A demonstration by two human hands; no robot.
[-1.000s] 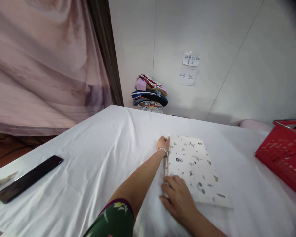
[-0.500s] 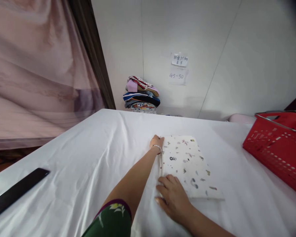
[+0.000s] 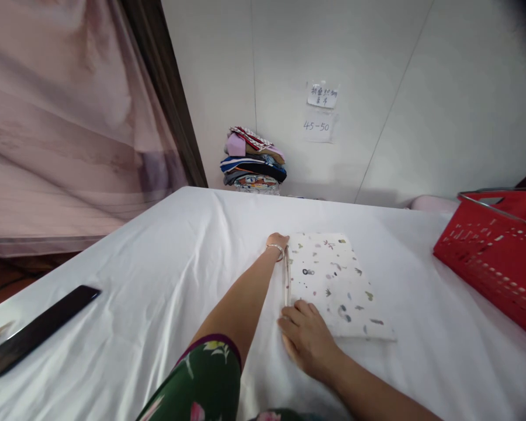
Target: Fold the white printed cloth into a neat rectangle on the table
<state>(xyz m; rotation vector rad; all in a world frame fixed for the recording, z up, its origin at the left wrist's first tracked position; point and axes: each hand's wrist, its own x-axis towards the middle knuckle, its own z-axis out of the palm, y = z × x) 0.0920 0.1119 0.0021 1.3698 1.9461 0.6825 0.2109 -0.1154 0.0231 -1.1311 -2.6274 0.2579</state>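
Observation:
A folded white cloth point(image 3: 333, 286) printed with small grey, green and red figures lies flat on the white-covered table. At its far left corner is my left hand point(image 3: 278, 239), a silver bangle on the wrist; the fingers are closed on the edge, partly turned from view. My right hand point(image 3: 309, 336) grips the near left corner, fingers curled over it and thumb tucked close beneath. Between the two hands the folded layers show along the left edge.
On the right stands a red plastic basket point(image 3: 495, 257) with a metal handle. A dark flat object point(image 3: 39, 330) lies at the table's left. Folded textiles point(image 3: 254, 161) are stacked behind the far edge, by the wall. A pink curtain point(image 3: 70, 117) hangs at left.
My right hand's thumb and fingers have closed together on the cloth's near corner. My left hand stays at the far corner. The view has tilted slightly.

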